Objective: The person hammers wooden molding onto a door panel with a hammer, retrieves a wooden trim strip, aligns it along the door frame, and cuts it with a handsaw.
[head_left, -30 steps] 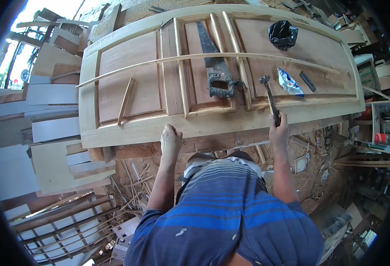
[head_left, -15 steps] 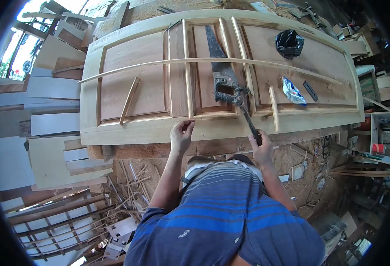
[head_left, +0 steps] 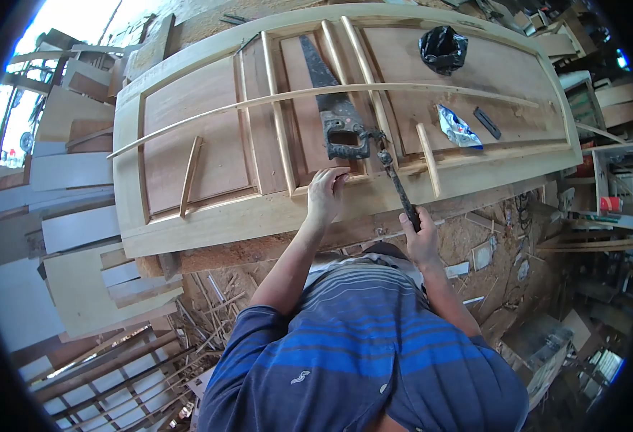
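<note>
A panelled wooden door [head_left: 208, 229] lies flat before me. My right hand [head_left: 421, 237] grips the dark handle of a hammer [head_left: 400, 193], its head pointing away from me near the saw's handle. Over the door's near rail is my left hand [head_left: 326, 196], fingers curled and thumb close to them; anything between the fingertips is too small to make out. Just beyond it lies a handsaw [head_left: 338, 115], blade pointing away. A long thin wooden strip [head_left: 259, 99] crosses the door over the saw blade. Short wooden strips rest at left [head_left: 190, 176] and right [head_left: 428, 160].
On the right panel are a black plastic bag [head_left: 443, 50], a silver-blue packet [head_left: 459, 128] and a dark narrow block [head_left: 487, 123]. Stacked boards [head_left: 71, 169] stand at left. Scrap wood and sawdust cover the floor [head_left: 496, 288].
My left hand has moved right and farther over the door, toward the saw handle. The hammer's head has swung slightly away from the saw handle. The view has shifted a little.
</note>
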Tool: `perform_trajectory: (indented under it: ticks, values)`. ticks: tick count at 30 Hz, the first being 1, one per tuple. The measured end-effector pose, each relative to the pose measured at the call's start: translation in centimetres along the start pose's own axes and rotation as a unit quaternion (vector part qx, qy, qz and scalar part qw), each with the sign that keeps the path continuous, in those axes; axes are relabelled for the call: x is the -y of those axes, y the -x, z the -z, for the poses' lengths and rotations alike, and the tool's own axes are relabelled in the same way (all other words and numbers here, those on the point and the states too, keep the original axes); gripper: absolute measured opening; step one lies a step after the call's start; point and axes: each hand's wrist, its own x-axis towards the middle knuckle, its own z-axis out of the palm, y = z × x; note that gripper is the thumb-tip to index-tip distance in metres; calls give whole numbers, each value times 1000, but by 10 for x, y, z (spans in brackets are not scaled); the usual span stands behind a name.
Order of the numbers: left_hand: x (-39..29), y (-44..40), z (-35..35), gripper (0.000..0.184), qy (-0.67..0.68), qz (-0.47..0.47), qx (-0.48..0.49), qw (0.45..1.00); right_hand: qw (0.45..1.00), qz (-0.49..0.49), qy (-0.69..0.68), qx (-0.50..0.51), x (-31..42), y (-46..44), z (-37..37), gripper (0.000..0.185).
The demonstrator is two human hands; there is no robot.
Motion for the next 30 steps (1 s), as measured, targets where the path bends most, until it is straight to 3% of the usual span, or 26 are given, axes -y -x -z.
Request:
perform_trajectory:
  ticks: [7,12,20,27,30]
  values:
    - [4,1,-11,15,11,-25,10,1000,999,-6,23,-29,3,12,4,37]
    - [4,1,-13,15,17,-30,5,999,998,48,22,-46,-6,10,2,38]
    - [6,2,-16,14,-16,-50,2,999,999,15,44,-15,-2,8,4,41]
    - [6,5,-18,39,-19,-42,17,999,998,30,54,-3,10,9,3,41]
    - [7,6,-16,47,-24,-39,14,999,995,91,40,17,9,10,1,39]
